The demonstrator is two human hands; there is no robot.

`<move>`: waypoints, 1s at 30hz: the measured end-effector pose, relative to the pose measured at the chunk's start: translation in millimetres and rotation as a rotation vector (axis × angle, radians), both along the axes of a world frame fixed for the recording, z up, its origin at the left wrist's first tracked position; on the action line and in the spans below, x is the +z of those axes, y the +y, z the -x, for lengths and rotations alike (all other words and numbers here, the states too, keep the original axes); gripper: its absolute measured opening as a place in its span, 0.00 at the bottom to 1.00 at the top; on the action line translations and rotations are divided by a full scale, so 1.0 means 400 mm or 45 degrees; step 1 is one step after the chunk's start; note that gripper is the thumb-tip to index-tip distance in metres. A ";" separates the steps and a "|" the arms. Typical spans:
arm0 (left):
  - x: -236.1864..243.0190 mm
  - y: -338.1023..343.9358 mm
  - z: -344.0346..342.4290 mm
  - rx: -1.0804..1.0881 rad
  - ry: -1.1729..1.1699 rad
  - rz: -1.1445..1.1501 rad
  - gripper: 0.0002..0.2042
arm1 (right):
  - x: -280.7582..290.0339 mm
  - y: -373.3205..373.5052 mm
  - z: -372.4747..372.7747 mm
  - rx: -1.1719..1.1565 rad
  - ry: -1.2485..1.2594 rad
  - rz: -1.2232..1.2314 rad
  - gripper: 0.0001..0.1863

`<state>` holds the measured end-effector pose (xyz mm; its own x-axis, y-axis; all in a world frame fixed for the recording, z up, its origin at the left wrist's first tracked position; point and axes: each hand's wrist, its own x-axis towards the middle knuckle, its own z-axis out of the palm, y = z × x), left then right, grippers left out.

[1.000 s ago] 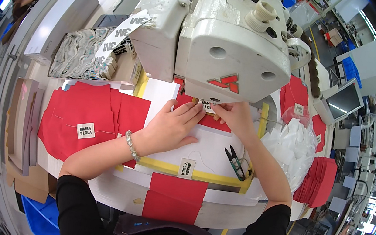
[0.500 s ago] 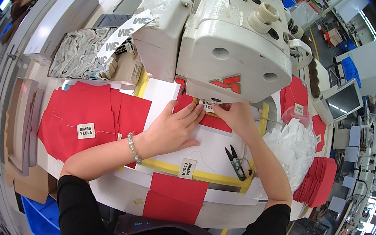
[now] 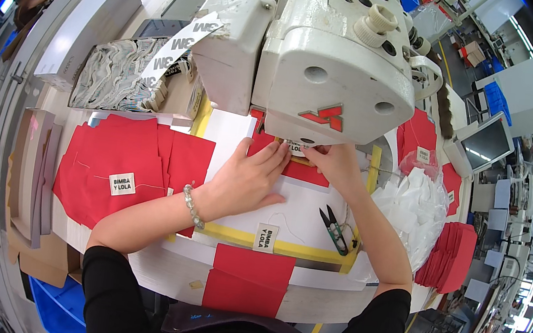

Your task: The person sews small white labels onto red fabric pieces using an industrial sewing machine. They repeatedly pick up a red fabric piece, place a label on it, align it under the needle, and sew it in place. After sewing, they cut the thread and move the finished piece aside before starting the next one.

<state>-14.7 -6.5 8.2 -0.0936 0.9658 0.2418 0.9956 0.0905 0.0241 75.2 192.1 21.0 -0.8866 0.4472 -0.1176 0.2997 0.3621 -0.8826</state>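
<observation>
Under the head of the white sewing machine (image 3: pixel 334 75) lies a red fabric piece (image 3: pixel 305 176) with a white printed label (image 3: pixel 294 148) on it. My left hand (image 3: pixel 248 181) lies palm down with its fingers stretched out, fingertips pressing the fabric at the label's left side. My right hand (image 3: pixel 333 165) has curled fingers closed at the label's right edge, partly hidden under the machine head. A loose label (image 3: pixel 265 238) and green-handled thread snips (image 3: pixel 332 228) rest on the white work surface below my hands.
Red fabric stacks (image 3: pixel 114 158) sit left, others (image 3: pixel 443 255) right beside a bag of white pieces (image 3: pixel 406 217). A box of folded strips (image 3: pixel 118 75) stands back left, a long white box (image 3: pixel 87 31) behind it. Red fabric (image 3: pixel 249 284) hangs over the front edge.
Both my hands have shifted very slightly rightward and stay at the label. Nothing has visibly been let go or taken hold of.
</observation>
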 end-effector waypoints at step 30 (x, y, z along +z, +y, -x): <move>-0.026 0.029 -0.008 0.054 0.035 -0.049 0.36 | 0.019 0.024 -0.057 0.300 0.106 -0.568 0.08</move>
<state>-11.4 5.0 -2.2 -0.1273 0.9510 0.2817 0.9912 0.1324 0.0012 98.0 201.6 28.6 -0.9677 0.2247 0.1147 0.0998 0.7585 -0.6440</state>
